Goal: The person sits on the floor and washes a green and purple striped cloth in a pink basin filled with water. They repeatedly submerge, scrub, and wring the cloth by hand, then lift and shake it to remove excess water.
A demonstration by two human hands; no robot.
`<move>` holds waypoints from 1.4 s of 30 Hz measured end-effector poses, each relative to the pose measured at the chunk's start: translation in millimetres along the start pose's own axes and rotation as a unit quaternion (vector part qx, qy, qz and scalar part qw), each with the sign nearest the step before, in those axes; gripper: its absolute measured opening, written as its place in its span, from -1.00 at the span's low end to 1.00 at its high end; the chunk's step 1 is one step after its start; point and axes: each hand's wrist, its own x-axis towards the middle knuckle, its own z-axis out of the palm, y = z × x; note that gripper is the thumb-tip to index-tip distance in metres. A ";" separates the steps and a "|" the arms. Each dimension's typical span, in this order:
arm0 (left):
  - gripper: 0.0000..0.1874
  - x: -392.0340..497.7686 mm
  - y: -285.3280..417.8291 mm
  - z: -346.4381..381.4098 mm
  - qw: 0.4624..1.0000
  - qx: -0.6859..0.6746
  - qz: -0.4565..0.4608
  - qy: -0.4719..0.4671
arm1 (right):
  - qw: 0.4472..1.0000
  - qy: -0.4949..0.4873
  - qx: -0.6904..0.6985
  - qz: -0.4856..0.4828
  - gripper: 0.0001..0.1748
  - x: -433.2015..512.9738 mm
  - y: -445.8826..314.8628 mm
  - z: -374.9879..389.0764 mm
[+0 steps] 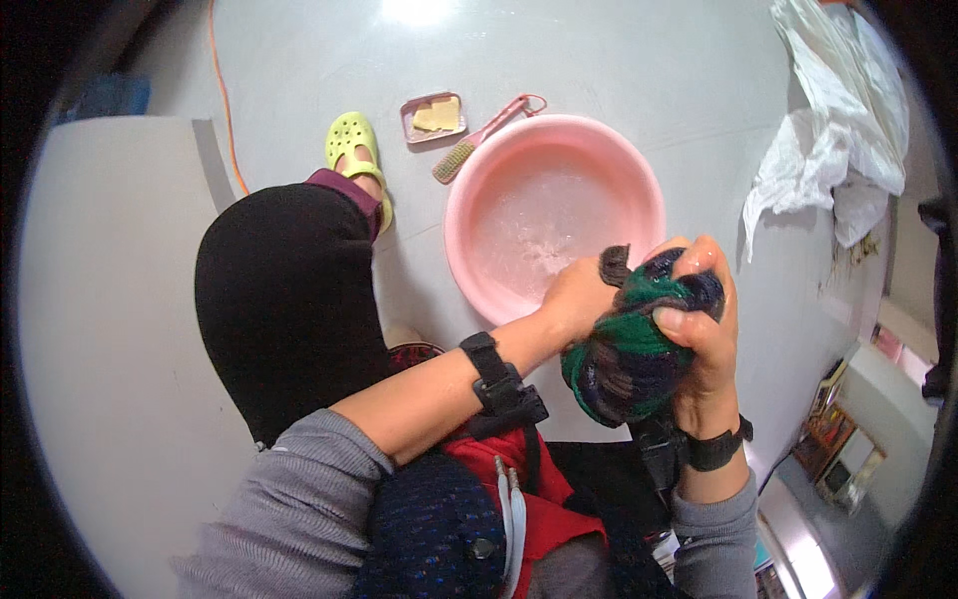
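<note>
Both of my hands grip a wet, bunched green and dark cloth [636,348] over the near right rim of a pink plastic basin [460,224]. My right hand [703,329] is closed around the cloth's right side, its thumb pressed on top. My left hand [584,292] reaches in from the left, its fingers hidden behind the cloth. Splashing water [542,251] shows inside the basin below. Beside the basin's upper left lies a pink-handled scrub brush [486,135]. Farther left is a soap box [408,127] holding a pale yellow bar of soap [436,114].
A yellow-green clog [352,142] is on my foot, left of the basin. An orange cord [223,97] runs along the floor at the upper left. White plastic sheeting [808,150] lies at the upper right. Small shelves with items [838,449] stand at the lower right.
</note>
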 end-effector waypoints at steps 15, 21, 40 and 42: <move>-0.72 3.5 -27.0 6.6 0.872 -0.435 0.091 -0.206 | 0.988 -0.148 -0.040 0.031 -0.62 24.1 7.3 17.0; -0.76 8.2 -15.1 -29.9 0.913 -0.361 -0.175 0.074 | 0.990 0.110 0.073 -0.059 -0.72 21.0 15.3 -27.3; -0.53 -13.4 12.4 -52.1 0.882 -0.463 -0.025 -0.086 | 0.926 0.227 0.265 -0.146 -0.79 -13.7 35.1 -100.4; -0.49 -18.8 23.7 -52.6 0.875 -0.466 -0.010 -0.129 | 0.921 0.207 0.278 -0.176 -0.77 -20.1 20.8 -100.4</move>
